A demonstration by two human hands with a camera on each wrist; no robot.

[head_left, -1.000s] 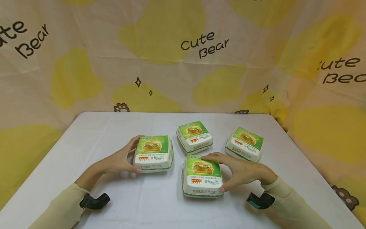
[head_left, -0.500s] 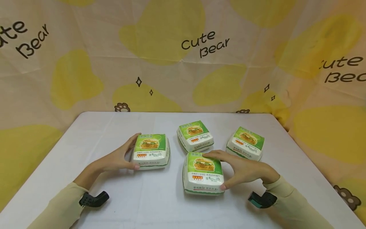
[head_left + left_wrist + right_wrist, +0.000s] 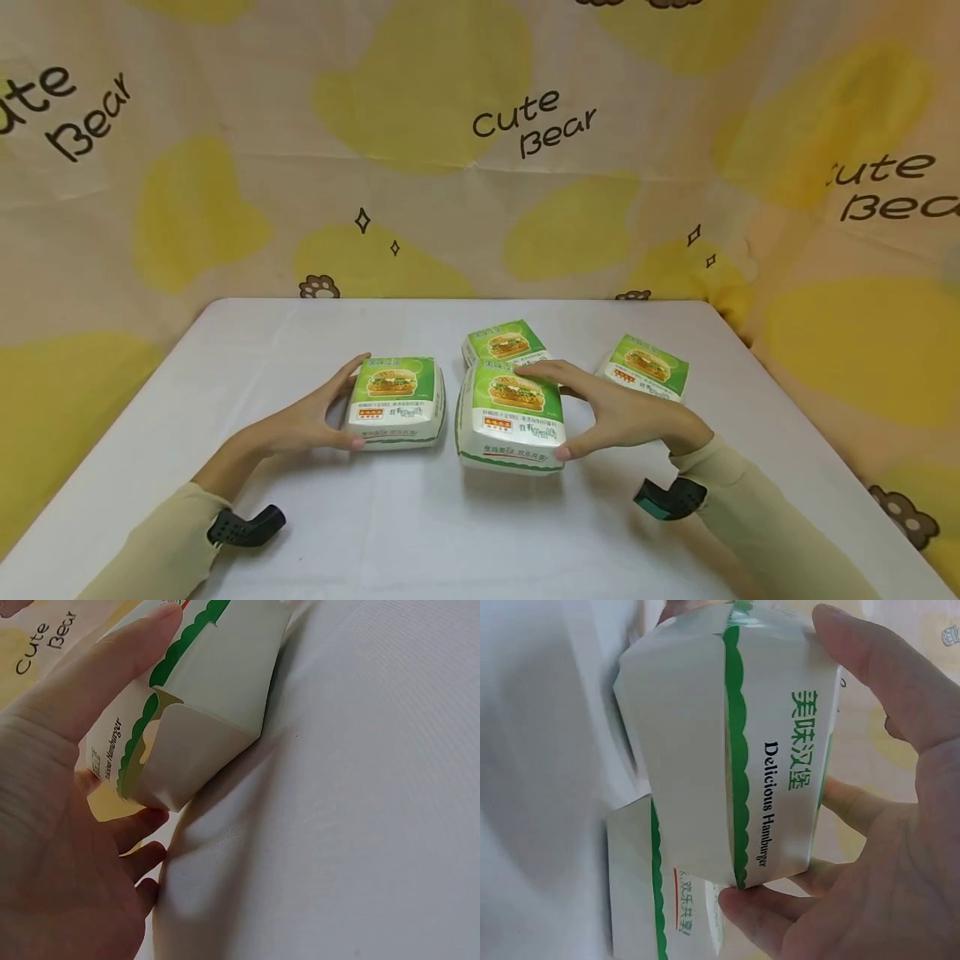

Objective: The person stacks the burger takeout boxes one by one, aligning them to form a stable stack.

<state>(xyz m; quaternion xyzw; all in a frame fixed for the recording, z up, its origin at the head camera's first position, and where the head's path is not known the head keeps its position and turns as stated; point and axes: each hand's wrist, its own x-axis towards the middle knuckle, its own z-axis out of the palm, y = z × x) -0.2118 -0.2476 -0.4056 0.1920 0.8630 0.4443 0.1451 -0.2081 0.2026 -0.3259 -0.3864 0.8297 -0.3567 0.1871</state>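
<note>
Between the thumb and fingers of my left hand (image 3: 303,423) is a white-and-green hamburger box (image 3: 397,407), standing on the white tabletop in the head view. In the left wrist view the thumb lies on the printed side of this box (image 3: 214,712). My right hand (image 3: 618,412) grips a second hamburger box (image 3: 513,421) by its right side, thumb at the front corner and fingers at the back edge. A shadow shows below this raised box, and it overlaps a third box (image 3: 504,340) behind it. "Delicious Hamburger" shows on its side (image 3: 772,795) in the right wrist view.
A fourth hamburger box (image 3: 647,367) stands at the back right, partly behind my right hand. The white-covered table (image 3: 360,533) ends at a patterned cloth backdrop (image 3: 420,100). Black wrist devices sit on both sleeves.
My right hand has lifted its hamburger box and moved it back and slightly left, now overlapping the back middle box. The left box shifted slightly left earlier, with my left hand around it.
</note>
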